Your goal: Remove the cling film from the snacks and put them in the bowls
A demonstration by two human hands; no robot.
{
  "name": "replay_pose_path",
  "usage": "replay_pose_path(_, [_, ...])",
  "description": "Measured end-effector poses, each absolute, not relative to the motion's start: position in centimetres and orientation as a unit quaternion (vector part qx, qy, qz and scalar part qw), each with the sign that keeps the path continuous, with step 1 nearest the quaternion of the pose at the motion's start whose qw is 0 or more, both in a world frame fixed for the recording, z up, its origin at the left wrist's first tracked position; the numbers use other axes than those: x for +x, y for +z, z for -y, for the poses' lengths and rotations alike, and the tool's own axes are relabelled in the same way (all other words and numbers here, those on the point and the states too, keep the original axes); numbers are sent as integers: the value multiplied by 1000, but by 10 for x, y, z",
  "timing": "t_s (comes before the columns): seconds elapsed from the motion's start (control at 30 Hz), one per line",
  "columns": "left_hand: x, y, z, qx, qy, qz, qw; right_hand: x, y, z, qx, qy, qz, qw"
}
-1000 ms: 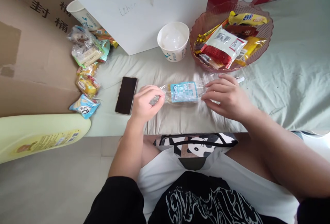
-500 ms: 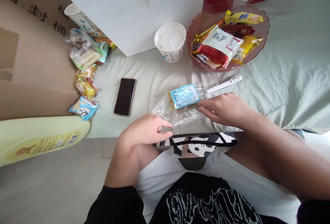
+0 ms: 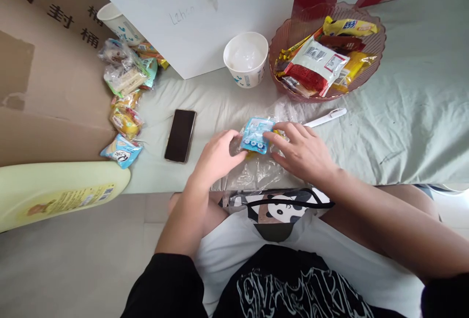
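Observation:
A small light-blue snack packet (image 3: 258,136) lies on a crumpled clear plastic bag (image 3: 252,174), with a bit of yellow showing beneath it. My left hand (image 3: 220,156) is at the packet's left side, thumb and fingers apart in a curve. From the right, my right hand (image 3: 306,152) rests its spread fingertips on the packet's right edge and the plastic. Just beyond those fingers lies a white pen-like tool (image 3: 326,117), its near end reaching toward the clear plastic.
A pink ribbed bowl (image 3: 379,56) of wrapped snacks stands back right, beside a white paper cup (image 3: 246,59). A phone (image 3: 180,136) lies left of my hands. Wrapped snacks (image 3: 126,122) line the cardboard box (image 3: 54,88); a pale yellow bottle (image 3: 73,193) lies at front left.
The blue packet has been turned and now faces another way. My left hand has moved up and right to it, and my right hand has shifted left onto its edge.

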State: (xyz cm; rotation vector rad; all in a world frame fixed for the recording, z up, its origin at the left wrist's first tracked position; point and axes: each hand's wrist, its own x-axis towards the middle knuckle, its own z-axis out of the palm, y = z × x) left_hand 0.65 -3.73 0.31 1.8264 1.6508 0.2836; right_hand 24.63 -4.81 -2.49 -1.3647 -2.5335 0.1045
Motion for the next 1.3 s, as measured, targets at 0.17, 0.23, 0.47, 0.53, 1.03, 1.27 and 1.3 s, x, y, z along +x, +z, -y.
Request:
replay_pose_path(0.17, [-4,2,37,574,205,-599,520,240,-32,47,-448,66,881,135])
replay_pose_path(0.23, [-1,4,36,487,250,-552,629,239,-32,46,-457,78,875,141])
replay_pose_path(0.47, [11,5,21,232,392,-410,790,249,-34,39,-457,208,833,232])
replay_pose_path(0.53, [8,2,15,218,404,-411,787,254,-32,34,-434,278,809,285])
replay_pose_path(1.03, [51,-19,29,282,444,-505,685,241,-46,33,-373,449,719,378])
replay_pose_path(1.27, [18,-21,14,276,492,-505,653,252,-24,39,-432,430,665,431])
replay_pose_path(1.3, [14,-21,12,261,505,-496,656,257,-17,40,-442,416,662,439])
